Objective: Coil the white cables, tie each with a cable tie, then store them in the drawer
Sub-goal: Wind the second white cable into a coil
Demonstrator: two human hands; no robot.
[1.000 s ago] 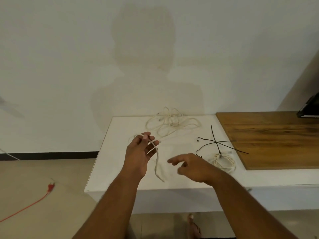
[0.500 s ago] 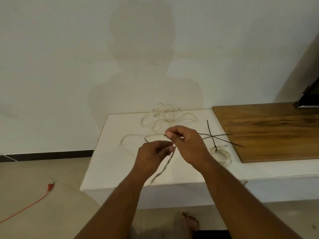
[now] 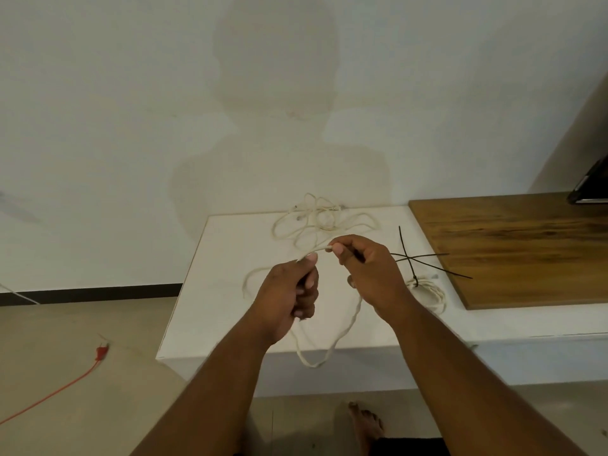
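cable (image 3: 342,327) in hand is showing as a thin off-white cord, running from both hands down into a long loop that is hanging past the front edge of the white table (image 3: 210,291), its long axis roughly vertical. largest thing is that table, with a wooden board (image 3: 526,251) lying on its right part. three white cables are showing: the held one, a loose tangle (image 3: 316,222) at the back by the wall, and a tied coil (image 3: 427,291) just beside the board. two black ties (image 3: 427,258) are lying crossed above the coil. left hand (image 3: 286,297) is closing in a fist around the cable; right hand (image 3: 371,274) is pinching its end between thumb and forefinger.
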